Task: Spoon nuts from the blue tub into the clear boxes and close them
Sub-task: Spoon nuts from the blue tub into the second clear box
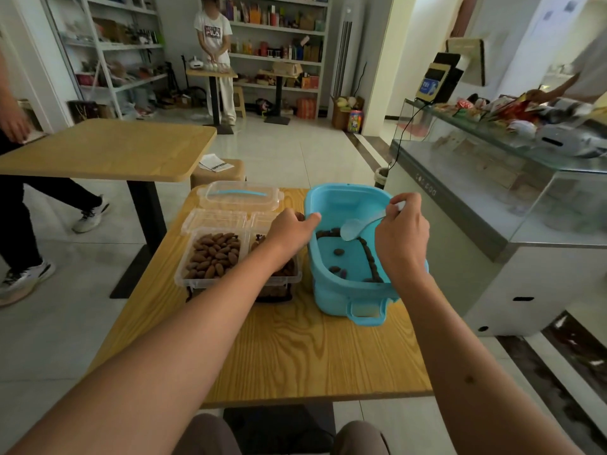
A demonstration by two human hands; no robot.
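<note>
At centre left of the frame, a clear box (212,257) brims with nuts, its lid flipped back. Just right of it, the left hand (292,229) grips the blue tub's (348,297) rim, above a second box. Further right, the right hand (402,234) pinches a pale spoon (356,227) over the tub's few remaining nuts (338,251).
</note>
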